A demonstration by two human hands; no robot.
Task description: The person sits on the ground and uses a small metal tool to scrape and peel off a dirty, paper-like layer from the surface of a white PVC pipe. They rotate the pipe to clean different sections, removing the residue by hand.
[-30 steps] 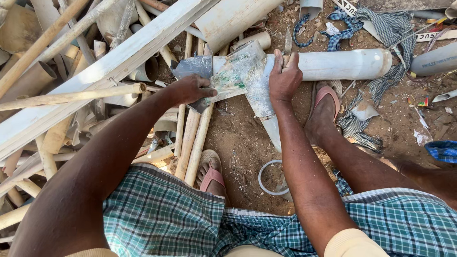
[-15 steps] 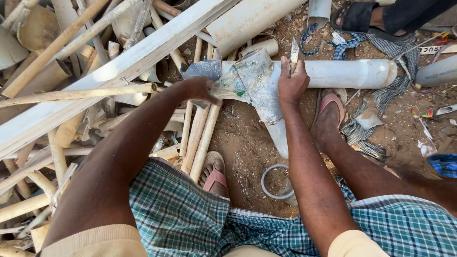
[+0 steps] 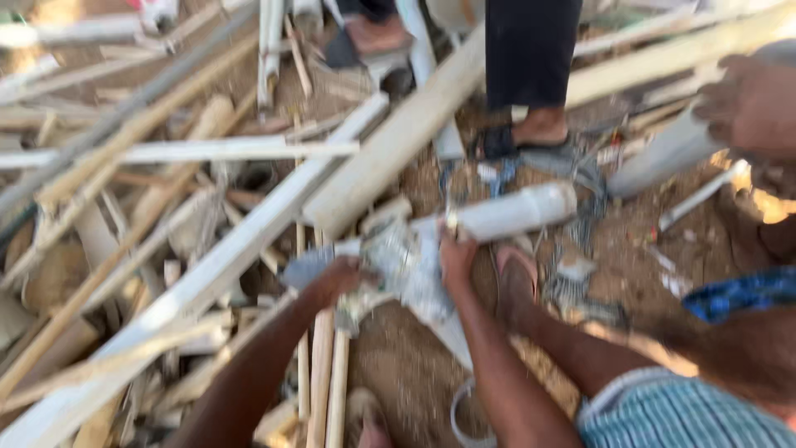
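The view is blurred by head motion. A white plastic pipe (image 3: 516, 212) lies across the dirt, its left part wrapped in crumpled clear plastic sheet (image 3: 404, 267). My left hand (image 3: 338, 278) presses on the wrapped grey end of the pipe. My right hand (image 3: 457, 250) grips the pipe where the wrapping ends. My foot in a sandal (image 3: 516, 284) rests against the pipe just right of that hand.
A heap of white and tan pipes and strips (image 3: 166, 241) fills the left side. Another person in dark trousers (image 3: 531, 58) and sandals stands behind the pipe. Someone else's hand (image 3: 750, 104) shows at the upper right. A small ring (image 3: 461, 415) lies on the dirt.
The camera has swung upward and blurred, bringing the standing person and more of the heap into view. Both my hands stay on the wrapped pipe.
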